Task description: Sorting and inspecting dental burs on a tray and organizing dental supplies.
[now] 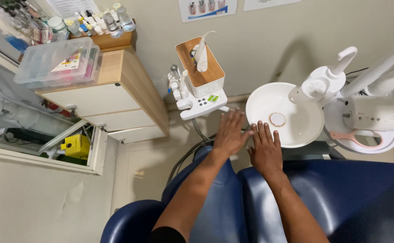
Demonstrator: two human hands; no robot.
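Note:
Both my arms reach forward over a dark blue padded dental chair (341, 198). My left hand (229, 133) is flat with fingers spread, hovering past the chair's upper edge, near the white control tray (201, 104). My right hand (264, 148) lies beside it, fingers together and extended, its fingertips next to the rim of the round white spittoon basin (260, 108). Neither hand holds anything.
A tissue box with a wooden lid (201, 67) stands on the tray. A wooden drawer cabinet (116, 99) at left carries a clear plastic box (57, 63) and small bottles (97, 22). White dental unit parts (372, 112) and a tap (341, 63) sit at right.

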